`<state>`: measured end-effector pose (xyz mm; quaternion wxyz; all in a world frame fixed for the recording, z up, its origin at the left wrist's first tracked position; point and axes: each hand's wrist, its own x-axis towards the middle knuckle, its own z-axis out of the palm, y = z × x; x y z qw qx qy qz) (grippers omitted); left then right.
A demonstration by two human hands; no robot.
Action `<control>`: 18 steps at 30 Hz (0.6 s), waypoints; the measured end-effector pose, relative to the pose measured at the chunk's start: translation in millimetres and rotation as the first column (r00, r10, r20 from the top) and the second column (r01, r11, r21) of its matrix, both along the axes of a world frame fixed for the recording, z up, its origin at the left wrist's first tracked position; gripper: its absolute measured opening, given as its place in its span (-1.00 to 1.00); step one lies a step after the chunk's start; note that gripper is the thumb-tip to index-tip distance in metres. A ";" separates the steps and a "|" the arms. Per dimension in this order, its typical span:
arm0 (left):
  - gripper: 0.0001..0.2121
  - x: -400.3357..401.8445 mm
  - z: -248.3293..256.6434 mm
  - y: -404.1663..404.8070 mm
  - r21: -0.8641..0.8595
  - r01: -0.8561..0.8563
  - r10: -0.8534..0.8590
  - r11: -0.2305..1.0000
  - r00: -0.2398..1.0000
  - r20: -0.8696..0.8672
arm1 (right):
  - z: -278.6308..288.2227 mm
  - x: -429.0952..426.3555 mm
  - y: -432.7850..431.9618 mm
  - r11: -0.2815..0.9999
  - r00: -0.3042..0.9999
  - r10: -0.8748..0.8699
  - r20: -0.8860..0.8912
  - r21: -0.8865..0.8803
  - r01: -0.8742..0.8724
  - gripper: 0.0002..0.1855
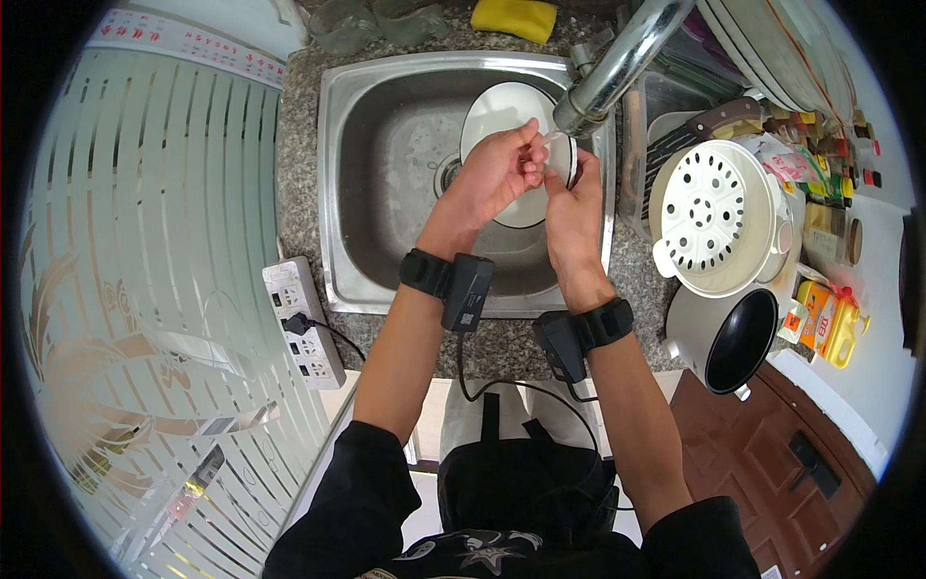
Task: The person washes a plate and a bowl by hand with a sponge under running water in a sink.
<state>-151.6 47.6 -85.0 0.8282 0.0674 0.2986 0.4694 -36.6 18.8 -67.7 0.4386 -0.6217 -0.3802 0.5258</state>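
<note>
My right hand (576, 203) grips the rim of a small white bowl (561, 163) with a dark edge, tilted under the chrome faucet (581, 108). My left hand (503, 170) is at the small bowl's left side, fingers curled, under a thin stream of water; whether it holds anything cannot be told. Beneath both hands a larger white bowl (499, 112) with a dark rim lies in the stainless steel sink (394, 166), partly hidden by my left hand. The drain shows at the larger bowl's left.
Right of the sink stand a white perforated steamer basket (702, 210), a pot with a dark interior (741, 340), a knife (723, 119) and upright plates (781, 58). A yellow sponge (514, 19) lies behind the sink. A power strip (304, 322) with a plugged-in cable lies at the front left.
</note>
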 end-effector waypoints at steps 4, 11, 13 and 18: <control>-0.74 2.1 9.3 -1.9 0.033 0.111 -0.095 0.993 0.944 -0.315 | -2.3 3.7 2.4 1.000 1.000 0.010 0.017 0.019 -0.011 -0.68; -0.79 3.5 -3.8 -4.9 0.375 0.174 0.190 0.910 0.630 -0.753 | 0.1 3.0 3.2 1.000 1.000 0.017 -0.009 0.001 -0.017 -0.68; -0.83 -5.4 2.9 -14.1 0.370 0.187 0.252 0.910 0.460 -0.852 | -0.3 8.3 4.0 1.000 0.999 -0.014 -0.050 -0.013 0.013 -0.68; -0.75 -38.4 -5.8 -62.2 0.336 0.113 0.354 0.935 -0.250 -0.901 | 0.0 12.3 2.3 0.989 0.951 -0.113 -0.288 -0.120 0.081 -0.63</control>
